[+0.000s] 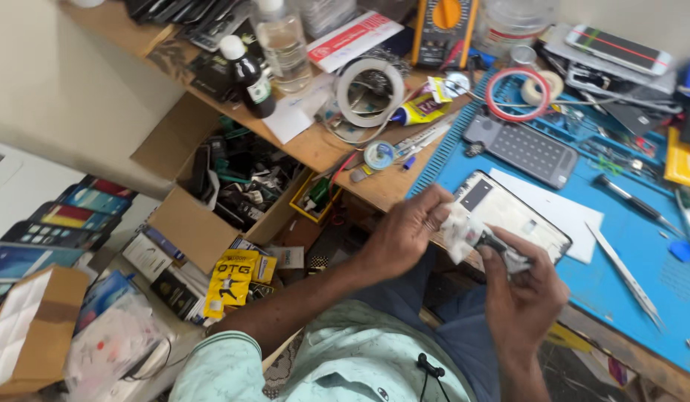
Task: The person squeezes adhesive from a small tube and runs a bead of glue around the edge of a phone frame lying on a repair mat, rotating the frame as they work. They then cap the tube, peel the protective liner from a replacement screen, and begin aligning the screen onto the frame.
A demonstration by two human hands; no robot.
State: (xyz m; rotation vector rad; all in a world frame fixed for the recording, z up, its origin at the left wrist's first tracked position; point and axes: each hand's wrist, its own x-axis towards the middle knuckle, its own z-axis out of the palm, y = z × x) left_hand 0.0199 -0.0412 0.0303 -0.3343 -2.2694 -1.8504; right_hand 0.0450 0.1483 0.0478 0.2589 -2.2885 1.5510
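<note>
Together, the left hand (404,234) and the right hand (520,286) pinch a crumpled white cloth (464,232) wrapped round a small dark part (496,246), both sets of fingers closed on it just in front of the phone (512,216) that lies face up at the near edge of the blue mat (643,246). Behind the phone lie a sheet of white paper (557,212) and a grey panel (522,149), to its right a pair of tweezers (624,274), and well to its left an open cardboard box (200,223) of parts.
</note>
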